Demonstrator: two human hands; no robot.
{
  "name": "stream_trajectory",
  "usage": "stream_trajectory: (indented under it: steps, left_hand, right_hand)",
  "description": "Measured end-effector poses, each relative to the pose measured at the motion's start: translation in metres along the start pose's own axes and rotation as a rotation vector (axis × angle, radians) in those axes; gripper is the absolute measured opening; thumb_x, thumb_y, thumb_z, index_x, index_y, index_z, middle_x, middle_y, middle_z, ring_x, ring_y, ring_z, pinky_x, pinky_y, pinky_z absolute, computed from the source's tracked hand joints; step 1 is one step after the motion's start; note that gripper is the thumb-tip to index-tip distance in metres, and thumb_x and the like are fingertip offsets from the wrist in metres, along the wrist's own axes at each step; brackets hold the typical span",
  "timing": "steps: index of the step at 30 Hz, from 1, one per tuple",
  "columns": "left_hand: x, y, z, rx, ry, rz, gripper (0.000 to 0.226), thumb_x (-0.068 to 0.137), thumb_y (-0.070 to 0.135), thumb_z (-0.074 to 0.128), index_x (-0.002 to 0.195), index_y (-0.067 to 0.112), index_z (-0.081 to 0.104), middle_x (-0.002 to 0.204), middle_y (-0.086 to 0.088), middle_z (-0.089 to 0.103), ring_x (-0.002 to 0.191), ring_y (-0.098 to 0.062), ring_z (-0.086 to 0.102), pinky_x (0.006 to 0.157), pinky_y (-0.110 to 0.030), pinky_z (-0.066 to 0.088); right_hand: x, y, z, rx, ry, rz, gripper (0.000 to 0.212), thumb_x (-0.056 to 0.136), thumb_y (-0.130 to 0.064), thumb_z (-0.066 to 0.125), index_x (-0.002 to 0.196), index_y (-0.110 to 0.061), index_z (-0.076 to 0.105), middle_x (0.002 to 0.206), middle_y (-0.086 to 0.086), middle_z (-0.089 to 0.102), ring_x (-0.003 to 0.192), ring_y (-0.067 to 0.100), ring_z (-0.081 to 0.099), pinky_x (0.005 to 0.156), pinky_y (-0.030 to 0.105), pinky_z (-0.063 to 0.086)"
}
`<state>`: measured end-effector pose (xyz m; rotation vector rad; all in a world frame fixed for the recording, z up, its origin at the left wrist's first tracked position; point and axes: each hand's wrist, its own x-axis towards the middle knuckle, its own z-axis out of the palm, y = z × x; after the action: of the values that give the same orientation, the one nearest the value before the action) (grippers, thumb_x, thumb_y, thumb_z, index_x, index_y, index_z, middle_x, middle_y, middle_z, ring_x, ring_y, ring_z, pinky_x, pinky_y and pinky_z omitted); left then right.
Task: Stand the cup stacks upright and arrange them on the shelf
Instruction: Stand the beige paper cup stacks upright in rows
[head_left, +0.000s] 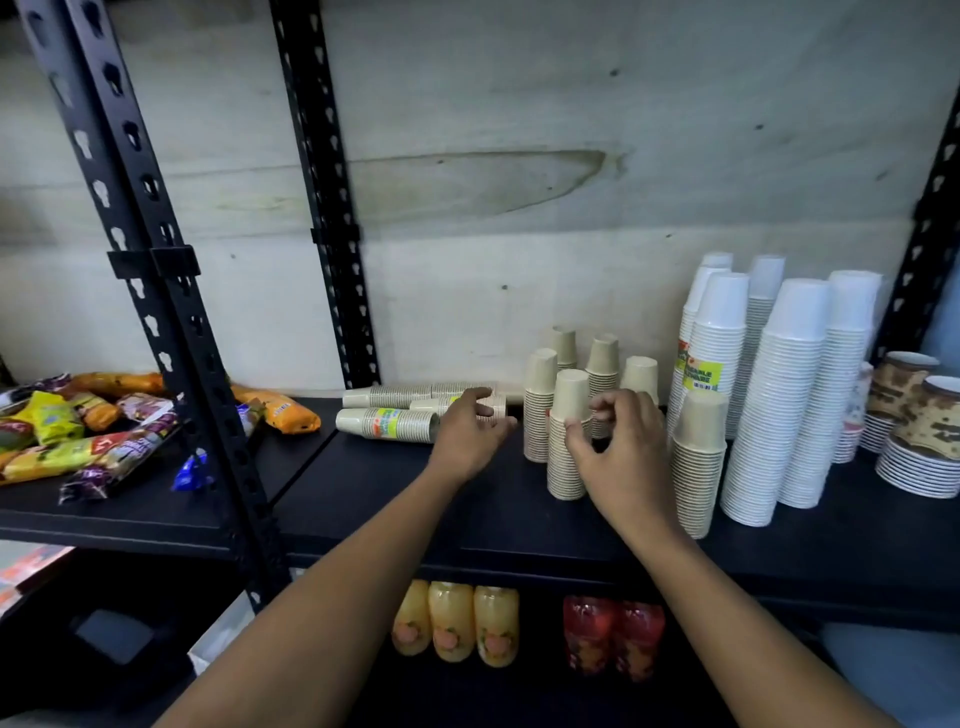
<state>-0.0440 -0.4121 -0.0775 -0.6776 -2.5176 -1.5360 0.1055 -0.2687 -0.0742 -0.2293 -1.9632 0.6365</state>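
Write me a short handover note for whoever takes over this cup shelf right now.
Left hand lies over the ends of the lying beige stacks; grip unclear.
Right hand, fingers curled, is at the front upright beige stack; hold unclear.
Done: the other beige stacks and the white stacks stand on the shelf.
Left: stand the lying ones up beside them.

At frame centre our left hand lies over the ends of the lying cup stacks on the black shelf. Right of centre our right hand, fingers loosely curled, hovers among upright beige stacks, beside taller white stacks.
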Motion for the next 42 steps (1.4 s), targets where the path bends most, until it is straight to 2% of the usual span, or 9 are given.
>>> stream_trajectory:
  steps: [7,10,13,19,25,30,33,37,42]
  left_hand:
    - [-0.019,-0.024,-0.062,0.131,0.074,-0.134,0.032,0.088,0.035,0.073,0.112,0.016,0.064,0.095,0.003,0.070,0.096,-0.017,0.066,0.079,-0.024,0.046]
    - [-0.019,-0.033,-0.086,0.244,0.099,-0.205,0.037,0.090,0.037,0.068,0.118,0.013,0.063,0.107,-0.006,0.070,0.107,-0.025,0.064,0.080,-0.027,0.044]
    - [-0.013,-0.045,-0.104,0.302,0.150,-0.276,0.044,0.091,0.038,0.066,0.123,0.008,0.062,0.124,-0.014,0.065,0.119,-0.031,0.058,0.092,-0.032,0.044]
    - [0.009,-0.071,-0.119,0.255,0.183,-0.406,0.066,0.093,0.045,0.062,0.142,0.004,0.044,0.146,-0.023,0.037,0.129,-0.039,0.048,0.107,-0.037,0.039]
    - [0.043,-0.086,-0.114,0.291,0.258,-0.415,0.064,0.095,0.046,0.057,0.139,0.004,0.038,0.147,-0.022,0.028,0.120,-0.045,0.055,0.100,-0.043,0.043]
    - [0.062,-0.102,-0.109,0.375,0.245,-0.437,0.071,0.092,0.059,0.051,0.141,0.009,0.041,0.146,-0.019,0.026,0.120,-0.045,0.056,0.100,-0.046,0.045]
    - [0.063,-0.107,-0.107,0.440,0.240,-0.389,0.073,0.089,0.065,0.050,0.138,0.012,0.050,0.140,-0.014,0.032,0.117,-0.043,0.057,0.098,-0.045,0.046]
    - [0.064,-0.106,-0.108,0.329,0.269,-0.383,0.070,0.084,0.061,0.061,0.133,0.011,0.055,0.135,-0.012,0.037,0.118,-0.041,0.057,0.101,-0.043,0.046]
    - [0.053,-0.100,-0.108,0.182,0.347,-0.237,0.066,0.081,0.051,0.073,0.135,0.017,0.055,0.141,-0.007,0.026,0.113,-0.032,0.059,0.105,-0.038,0.046]
  right_hand:
    - [-0.005,-0.037,0.017,0.091,-0.193,-0.104,0.015,0.086,-0.031,0.068,0.094,-0.024,0.058,0.089,-0.013,0.053,0.081,0.009,0.057,0.069,0.036,0.053]
    - [0.001,-0.049,0.036,0.108,-0.348,-0.115,0.017,0.088,-0.032,0.067,0.101,-0.023,0.060,0.095,-0.011,0.056,0.086,0.009,0.058,0.077,0.036,0.053]
    - [0.009,-0.055,0.066,0.008,-0.526,-0.128,0.032,0.092,-0.035,0.062,0.120,-0.020,0.058,0.116,-0.003,0.057,0.107,0.015,0.057,0.091,0.038,0.050]
    - [0.034,-0.055,0.136,-0.134,-0.664,-0.109,0.043,0.095,-0.023,0.055,0.137,-0.015,0.051,0.134,0.008,0.049,0.127,0.029,0.048,0.101,0.041,0.045]
    - [0.059,-0.045,0.188,-0.347,-0.716,-0.139,0.055,0.088,-0.016,0.057,0.142,-0.014,0.047,0.136,0.011,0.049,0.128,0.032,0.045,0.105,0.042,0.042]
    - [0.067,-0.039,0.215,-0.494,-0.795,-0.124,0.062,0.087,-0.017,0.054,0.147,-0.021,0.039,0.144,0.008,0.043,0.136,0.032,0.036,0.116,0.054,0.026]
    - [0.061,-0.036,0.222,-0.558,-0.803,-0.092,0.056,0.085,-0.015,0.055,0.139,-0.023,0.045,0.139,0.006,0.040,0.130,0.032,0.035,0.107,0.059,0.028]
    - [0.055,-0.031,0.225,-0.569,-0.705,-0.122,0.045,0.084,-0.016,0.059,0.128,-0.022,0.052,0.132,0.005,0.039,0.123,0.030,0.035,0.099,0.053,0.034]
    - [0.053,-0.032,0.221,-0.584,-0.655,-0.196,0.037,0.091,-0.013,0.052,0.128,-0.021,0.051,0.131,0.006,0.041,0.124,0.030,0.037,0.095,0.051,0.036]
